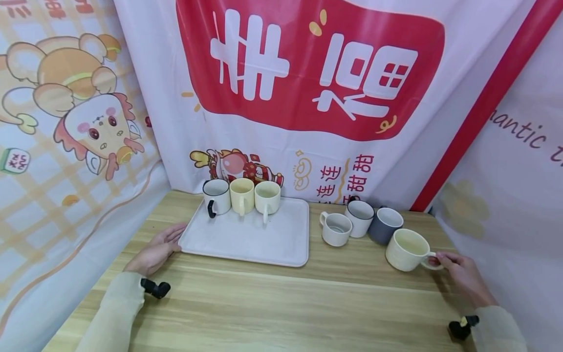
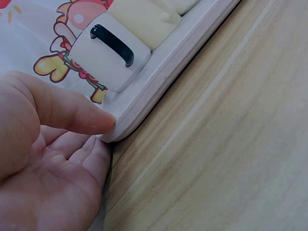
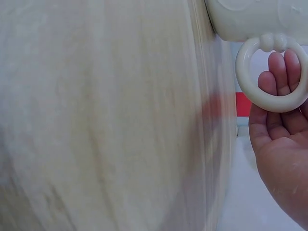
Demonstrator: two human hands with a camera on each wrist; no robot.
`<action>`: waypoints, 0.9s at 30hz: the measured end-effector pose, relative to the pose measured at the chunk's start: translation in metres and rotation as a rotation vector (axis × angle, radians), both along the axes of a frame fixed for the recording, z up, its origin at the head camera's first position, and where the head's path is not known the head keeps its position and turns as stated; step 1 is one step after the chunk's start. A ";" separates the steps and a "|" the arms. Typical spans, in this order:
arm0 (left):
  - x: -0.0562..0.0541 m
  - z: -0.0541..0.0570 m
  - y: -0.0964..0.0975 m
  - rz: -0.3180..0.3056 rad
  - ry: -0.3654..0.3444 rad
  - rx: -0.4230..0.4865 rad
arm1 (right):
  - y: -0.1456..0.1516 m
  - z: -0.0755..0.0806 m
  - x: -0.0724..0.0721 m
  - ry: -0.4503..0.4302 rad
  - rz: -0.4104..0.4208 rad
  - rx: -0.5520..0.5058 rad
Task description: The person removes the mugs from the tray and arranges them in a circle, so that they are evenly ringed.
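Observation:
My left hand [image 1: 159, 248] is at the left edge of a white tray [image 1: 246, 239]. In the left wrist view the thumb [image 2: 91, 115] lies on the tray's rim and the fingers reach under its corner. A white mug with a black handle [image 1: 217, 198], a pale yellow mug [image 1: 242, 196] and a cream mug [image 1: 267, 198] stand along the tray's back. On the right, my right hand [image 1: 462, 274] holds a wide cream mug [image 1: 406, 249] by its ring-shaped handle [image 3: 245, 72]. Fingers pass through that ring, seen in the right wrist view.
Between tray and held mug stand a small white cup [image 1: 336, 232], a white mug with a dark rim [image 1: 359, 220] and a dark grey mug [image 1: 384, 227]. The wooden table [image 1: 264, 308] ends at a printed cloth [image 1: 246, 122] behind. More cloth hangs on both sides.

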State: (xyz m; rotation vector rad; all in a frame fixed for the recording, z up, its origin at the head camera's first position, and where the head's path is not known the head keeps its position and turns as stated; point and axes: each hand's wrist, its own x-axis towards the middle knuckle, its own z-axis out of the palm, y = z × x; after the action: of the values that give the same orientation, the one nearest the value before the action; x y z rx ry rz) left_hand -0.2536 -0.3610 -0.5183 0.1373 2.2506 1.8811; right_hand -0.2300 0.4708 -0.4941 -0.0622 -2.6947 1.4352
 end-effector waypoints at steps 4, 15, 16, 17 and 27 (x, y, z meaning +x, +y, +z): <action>0.000 0.001 0.001 -0.002 -0.003 0.007 | 0.001 0.000 -0.001 -0.002 -0.007 -0.019; 0.003 0.003 0.004 0.006 -0.003 0.000 | -0.005 0.035 -0.005 0.077 -0.003 0.214; 0.002 0.003 0.004 0.008 -0.005 0.002 | -0.008 0.040 -0.007 0.092 0.008 0.227; 0.002 0.003 0.004 0.010 -0.007 0.005 | -0.012 0.046 -0.008 0.103 0.023 0.242; 0.000 0.003 0.003 0.010 -0.024 0.009 | -0.081 0.100 -0.029 0.152 0.176 0.341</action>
State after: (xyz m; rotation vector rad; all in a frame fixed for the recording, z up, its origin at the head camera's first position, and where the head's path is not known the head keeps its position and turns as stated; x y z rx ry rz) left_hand -0.2535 -0.3580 -0.5148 0.1044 2.2325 1.8878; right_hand -0.2591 0.3895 -0.3938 0.3008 -2.8279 0.9491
